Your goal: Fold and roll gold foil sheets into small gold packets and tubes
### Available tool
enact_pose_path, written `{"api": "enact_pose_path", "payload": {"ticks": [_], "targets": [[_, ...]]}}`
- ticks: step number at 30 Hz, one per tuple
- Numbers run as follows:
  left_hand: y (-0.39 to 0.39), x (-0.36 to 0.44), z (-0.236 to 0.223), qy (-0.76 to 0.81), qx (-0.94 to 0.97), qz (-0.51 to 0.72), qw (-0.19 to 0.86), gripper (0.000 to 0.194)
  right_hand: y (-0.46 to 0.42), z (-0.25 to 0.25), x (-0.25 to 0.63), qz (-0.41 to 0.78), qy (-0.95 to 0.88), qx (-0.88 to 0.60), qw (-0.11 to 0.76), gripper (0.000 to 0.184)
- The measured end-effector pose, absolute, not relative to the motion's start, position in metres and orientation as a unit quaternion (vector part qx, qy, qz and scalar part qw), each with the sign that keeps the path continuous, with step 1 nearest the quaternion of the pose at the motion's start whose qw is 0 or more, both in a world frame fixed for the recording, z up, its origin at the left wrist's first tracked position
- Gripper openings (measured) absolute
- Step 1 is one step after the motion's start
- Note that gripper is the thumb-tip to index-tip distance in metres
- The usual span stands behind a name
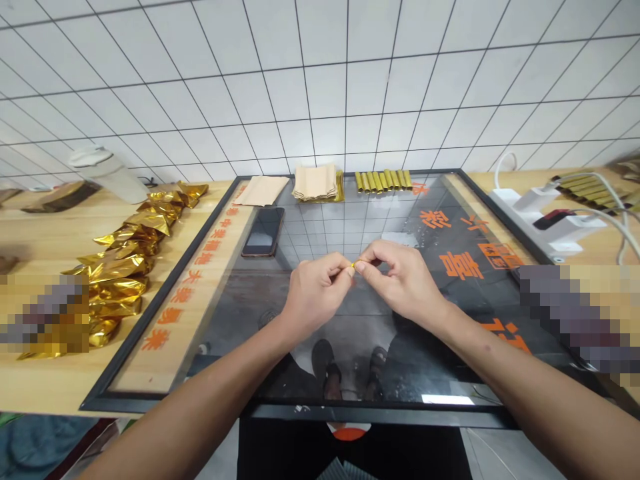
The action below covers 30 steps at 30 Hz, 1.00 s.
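My left hand (316, 293) and my right hand (400, 279) meet above the middle of a black-framed glass panel (165, 293). Both are closed in a pinch on a tiny gold piece (353, 265) held between their fingertips; it is too small to name for sure. A row of small gold rolls (383, 180) lies at the panel's far edge. To their left is a stack of tan paper sheets (316, 183), and another tan sheet (263, 191) lies further left.
A dark phone (263, 231) lies on the glass at the left. Several crumpled gold foil bags (127, 257) line the wooden table on the left. A white power strip (537, 217) with cables and more gold rolls (593, 188) sit at the right. A white tiled wall stands behind.
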<state>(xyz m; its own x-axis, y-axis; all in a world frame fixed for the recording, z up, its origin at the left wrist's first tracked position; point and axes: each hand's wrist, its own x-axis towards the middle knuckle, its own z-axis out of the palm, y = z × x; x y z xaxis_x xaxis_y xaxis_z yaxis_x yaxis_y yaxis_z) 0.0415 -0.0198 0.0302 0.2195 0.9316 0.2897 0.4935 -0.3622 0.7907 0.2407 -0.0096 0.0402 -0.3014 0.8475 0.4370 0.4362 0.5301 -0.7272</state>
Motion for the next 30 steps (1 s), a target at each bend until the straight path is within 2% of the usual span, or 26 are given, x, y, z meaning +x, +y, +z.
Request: {"api": "enact_pose_path", "payload": {"ticks": [5,12,15,18,23,27,30], "targets": [[-0.0181,0.0391,0.0307,0.48,0.734,0.384,0.288,0.019,-0.0062,0.0379,0.2435,0.312,-0.77,-0.401,0.385,0.011],[-0.0124,0.0384,0.0303,0.477,0.739,0.37,0.299,0.015,-0.0022,0.0369,0.2441,0.29,-0.752,-0.423,0.415,0.017],[-0.0114,0.0363,0.0305,0.491,0.74,0.358,0.289,0.015,-0.0018,0.0367,0.2456,0.293,-0.765,-0.425,0.386,0.014],[-0.0123,0.0352,0.0318,0.495,0.754,0.337,0.271,0.017,-0.0014,0.0371,0.2476,0.263,-0.803,-0.397,0.359,0.014],[-0.0132,0.0347,0.0352,0.509,0.756,0.338,0.235,0.014,-0.0012,0.0373,0.2486,0.238,-0.792,-0.408,0.386,0.013],[-0.0133,0.0334,0.0354,0.505,0.78,0.31,0.2,0.016,-0.0022,0.0375,0.2478,0.201,-0.832,-0.386,0.344,0.01],[-0.0128,0.0328,0.0359,0.502,0.778,0.324,0.195,0.014,-0.0013,0.0374,0.2493,0.183,-0.821,-0.391,0.372,0.013]]}}
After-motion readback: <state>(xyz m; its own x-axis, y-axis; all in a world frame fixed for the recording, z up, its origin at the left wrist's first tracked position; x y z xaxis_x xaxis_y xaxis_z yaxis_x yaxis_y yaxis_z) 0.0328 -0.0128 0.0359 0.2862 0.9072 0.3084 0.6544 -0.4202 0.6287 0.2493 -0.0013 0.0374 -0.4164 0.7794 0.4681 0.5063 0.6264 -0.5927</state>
